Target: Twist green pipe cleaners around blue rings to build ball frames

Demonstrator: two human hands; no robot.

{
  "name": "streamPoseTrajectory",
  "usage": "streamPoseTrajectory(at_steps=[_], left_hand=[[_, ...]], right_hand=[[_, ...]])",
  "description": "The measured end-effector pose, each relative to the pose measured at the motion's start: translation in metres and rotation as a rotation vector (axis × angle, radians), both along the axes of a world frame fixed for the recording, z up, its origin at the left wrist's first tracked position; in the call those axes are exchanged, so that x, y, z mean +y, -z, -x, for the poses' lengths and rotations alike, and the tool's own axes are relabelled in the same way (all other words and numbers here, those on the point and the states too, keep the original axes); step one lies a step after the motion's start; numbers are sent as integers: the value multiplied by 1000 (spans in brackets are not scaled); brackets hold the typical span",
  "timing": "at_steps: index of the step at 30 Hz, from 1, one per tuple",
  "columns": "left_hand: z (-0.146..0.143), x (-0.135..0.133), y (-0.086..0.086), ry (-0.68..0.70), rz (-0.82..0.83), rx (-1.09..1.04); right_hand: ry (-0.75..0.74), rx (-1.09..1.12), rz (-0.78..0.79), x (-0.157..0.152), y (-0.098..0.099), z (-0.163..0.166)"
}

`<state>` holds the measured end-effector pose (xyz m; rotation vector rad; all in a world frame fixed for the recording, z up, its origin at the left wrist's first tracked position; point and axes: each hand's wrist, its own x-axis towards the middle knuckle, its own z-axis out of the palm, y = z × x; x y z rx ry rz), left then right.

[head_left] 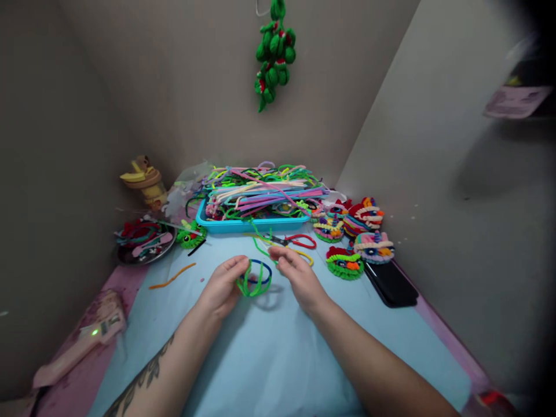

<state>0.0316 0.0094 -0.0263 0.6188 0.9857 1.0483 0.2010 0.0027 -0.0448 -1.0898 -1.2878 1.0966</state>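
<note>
My left hand [226, 285] is closed, thumb and fingers pinching the rim of a small bowl-shaped pipe-cleaner frame [259, 285]. Its rim is a dark blue ring, and bright green strips curve beneath it. To the right, my right hand [300, 279] has its fingers curled together around a bright green pipe cleaner [257, 246], whose free length reaches up and left toward the tray. The frame hangs just above the blue cloth, and a gap separates it from my right hand.
A blue tray [256, 225] heaped with pipe cleaners stands at the back. Scissors [299, 241] lie before it. Finished fuzzy pieces [345, 263] and a black phone [391, 284] are right. A metal bowl [147, 256], an orange pipe cleaner [172, 278] and a pink glue gun [82, 341] are left.
</note>
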Motion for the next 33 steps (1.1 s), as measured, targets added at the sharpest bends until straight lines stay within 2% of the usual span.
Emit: streamPoseTrajectory(at_steps=[3,7,14,21,30,33], left_hand=[[-2,1,2,-12,125,-147],[-5,1,5,-43,195,-166],[-1,1,5,138,44,17],[4,3,3,228,-159,281],[4,1,4,308,-144,292],[4,2,6,278,-98,229]], right_hand=[[-115,65,89,0,3,3],[-179,87,108,-1,4,8],[-139,144,174,1,3,4],[-154,228,249,7,4,0],[-266,251,273,7,2,-4],[-234,247,295,7,5,-4]])
